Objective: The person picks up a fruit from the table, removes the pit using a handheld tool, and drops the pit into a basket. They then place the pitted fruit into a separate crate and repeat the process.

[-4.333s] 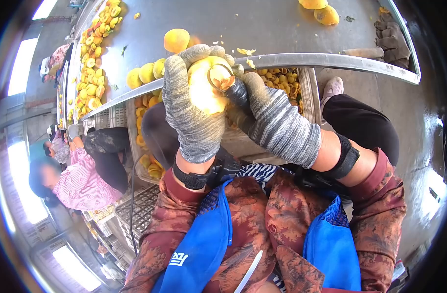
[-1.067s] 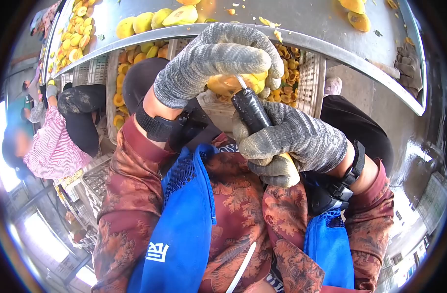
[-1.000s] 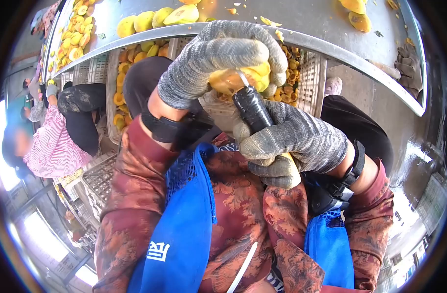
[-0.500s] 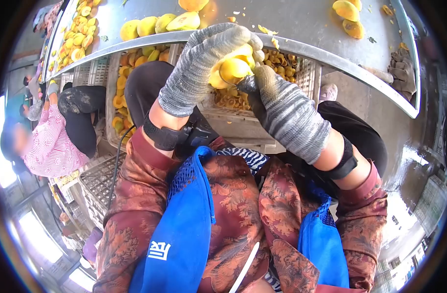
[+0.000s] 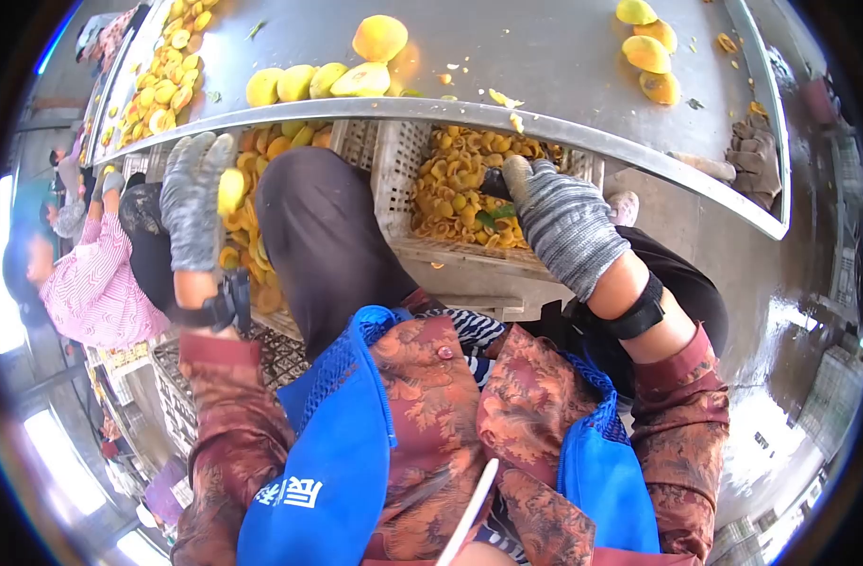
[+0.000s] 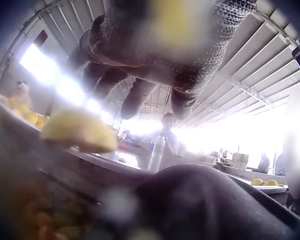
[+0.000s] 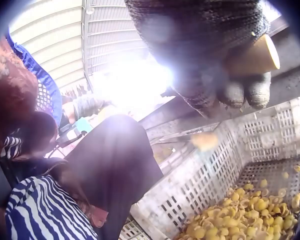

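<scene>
My gloved left hand is over the left crate, fingers straight. A yellow fruit half is beside it; in the left wrist view a blurred fruit half appears apart from the spread fingers, and another yellow patch lies against the palm. My gloved right hand grips a black-handled tool above the right crate. In the right wrist view the fingers curl round its pale handle end, and a small blurred orange piece shows below. The tool's tip is hard to make out.
The metal table's rim runs beyond both hands, with several fruits on top. The right crate holds many small fruit pieces; the left one holds fruit halves. My knee stands between the hands. Another person sits at left.
The hands have parted. The left has moved from the fruit at the tool to the left crate, its fingers now straight. The right keeps its grip on the tool, slightly lower and to the right.
</scene>
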A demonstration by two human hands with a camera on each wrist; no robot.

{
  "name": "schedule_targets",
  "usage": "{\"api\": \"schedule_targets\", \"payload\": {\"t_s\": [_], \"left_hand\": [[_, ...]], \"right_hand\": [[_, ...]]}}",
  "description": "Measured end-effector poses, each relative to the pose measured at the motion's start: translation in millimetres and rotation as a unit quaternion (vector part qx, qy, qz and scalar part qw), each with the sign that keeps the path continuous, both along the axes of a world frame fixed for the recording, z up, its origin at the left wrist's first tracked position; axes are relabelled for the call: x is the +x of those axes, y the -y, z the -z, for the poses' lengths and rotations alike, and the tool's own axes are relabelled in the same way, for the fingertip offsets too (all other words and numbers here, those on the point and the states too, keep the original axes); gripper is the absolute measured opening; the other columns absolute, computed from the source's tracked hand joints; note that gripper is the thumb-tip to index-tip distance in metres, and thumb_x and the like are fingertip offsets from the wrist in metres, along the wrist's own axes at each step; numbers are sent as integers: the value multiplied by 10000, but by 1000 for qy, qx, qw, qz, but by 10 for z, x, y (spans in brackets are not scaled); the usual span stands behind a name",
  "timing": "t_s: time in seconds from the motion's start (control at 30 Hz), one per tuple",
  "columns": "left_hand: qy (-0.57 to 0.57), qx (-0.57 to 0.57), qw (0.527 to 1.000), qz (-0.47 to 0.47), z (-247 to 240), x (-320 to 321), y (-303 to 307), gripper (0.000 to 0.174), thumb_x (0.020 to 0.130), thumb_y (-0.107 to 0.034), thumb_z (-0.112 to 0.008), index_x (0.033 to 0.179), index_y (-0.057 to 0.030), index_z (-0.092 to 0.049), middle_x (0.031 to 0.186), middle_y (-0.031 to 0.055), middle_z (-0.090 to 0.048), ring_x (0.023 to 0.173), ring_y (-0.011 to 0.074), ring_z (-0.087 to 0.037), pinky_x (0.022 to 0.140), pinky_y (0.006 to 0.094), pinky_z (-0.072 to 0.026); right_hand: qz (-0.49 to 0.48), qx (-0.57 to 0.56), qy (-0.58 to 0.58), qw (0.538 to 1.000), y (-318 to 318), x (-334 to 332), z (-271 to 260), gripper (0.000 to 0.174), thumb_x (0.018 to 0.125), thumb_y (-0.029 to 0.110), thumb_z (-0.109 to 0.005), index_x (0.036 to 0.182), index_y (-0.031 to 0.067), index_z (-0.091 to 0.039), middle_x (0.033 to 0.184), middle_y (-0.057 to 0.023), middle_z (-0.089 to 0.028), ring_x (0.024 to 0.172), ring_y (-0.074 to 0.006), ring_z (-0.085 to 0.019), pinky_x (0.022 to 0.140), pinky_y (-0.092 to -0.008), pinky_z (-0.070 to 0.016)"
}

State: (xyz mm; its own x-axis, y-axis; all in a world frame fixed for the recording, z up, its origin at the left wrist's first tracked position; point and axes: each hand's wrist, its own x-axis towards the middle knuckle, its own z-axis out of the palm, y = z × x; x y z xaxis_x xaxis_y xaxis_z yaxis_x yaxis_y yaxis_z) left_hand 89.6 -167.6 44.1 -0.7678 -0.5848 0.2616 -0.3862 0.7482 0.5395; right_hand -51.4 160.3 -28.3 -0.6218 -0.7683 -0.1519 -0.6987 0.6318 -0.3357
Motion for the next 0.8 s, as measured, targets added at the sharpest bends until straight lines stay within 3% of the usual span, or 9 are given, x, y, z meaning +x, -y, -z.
{"api": "schedule_targets", "payload": {"t_s": [0.03,0.17,0.27,0.33,0.37,0.43,0.63,0.67,0.8], "left_hand": [[-138,212,967,24,33,34,0,272,831,-144,-633,1055,3,-588,1022,65,-586,951,140,-542,815,261,-465],[-60,135,975,168,-83,-564,-784,313,803,-151,-672,1076,-28,-580,948,34,-583,863,105,-535,777,232,-457],[-24,236,931,278,-146,-1152,-1177,331,791,-172,-682,1083,-48,-585,994,54,-588,892,120,-550,788,244,-465],[45,108,929,350,-251,-1571,-1486,416,787,-177,-668,1171,-76,-545,1131,69,-580,1015,197,-555,874,292,-449],[41,106,925,363,-217,-1789,-1572,416,787,-177,-668,1171,-76,-545,1131,69,-580,1015,197,-555,874,292,-449],[17,-67,878,474,-42,-2257,-1730,513,773,-232,-669,1240,-115,-492,1231,90,-526,1142,283,-487,946,334,-409],[104,-163,860,473,173,-3054,-2417,748,729,-430,-669,1362,-198,-346,1392,173,-325,1289,347,-299,1054,373,-280],[117,-151,856,481,174,-3161,-2497,839,668,-551,-672,1369,-235,-336,1423,191,-254,1307,367,-257,1064,423,-250],[197,-242,840,443,263,-3444,-2861,939,589,-691,-644,1368,-264,-337,1445,170,-213,1339,394,-149,1074,505,-179]], "right_hand": [[2,-10,8,1000,-12,-1,-24,143,850,121,-462,963,41,-497,830,-194,-592,755,-328,-635,571,-421,-497],[0,-116,31,993,-34,-15,96,119,837,139,-517,926,65,-491,795,-171,-589,728,-350,-608,620,-460,-473],[31,-98,56,993,-78,6,-148,128,847,170,-526,918,68,-497,775,-180,-589,696,-346,-610,605,-450,-474],[11,-84,59,995,-110,36,-4,157,886,187,-426,930,62,-510,808,-168,-594,712,-316,-636,585,-454,-491],[3,-98,42,994,-147,69,35,160,885,195,-420,923,73,-517,807,-160,-595,691,-311,-636,563,-456,-489],[10,-77,36,996,-194,127,-55,108,854,141,-453,890,62,-516,790,-166,-588,682,-323,-624,554,-423,-489],[-7,-75,44,996,-310,219,76,139,818,158,-477,918,66,-505,785,-161,-568,627,-316,-619,467,-424,-473],[-14,-90,40,995,-327,233,115,152,813,162,-478,930,69,-501,776,-161,-561,599,-313,-608,438,-416,-456],[-7,-113,63,992,-327,249,148,149,815,161,-468,927,69,-500,761,-150,-545,582,-306,-592,450,-435,-445]]}}
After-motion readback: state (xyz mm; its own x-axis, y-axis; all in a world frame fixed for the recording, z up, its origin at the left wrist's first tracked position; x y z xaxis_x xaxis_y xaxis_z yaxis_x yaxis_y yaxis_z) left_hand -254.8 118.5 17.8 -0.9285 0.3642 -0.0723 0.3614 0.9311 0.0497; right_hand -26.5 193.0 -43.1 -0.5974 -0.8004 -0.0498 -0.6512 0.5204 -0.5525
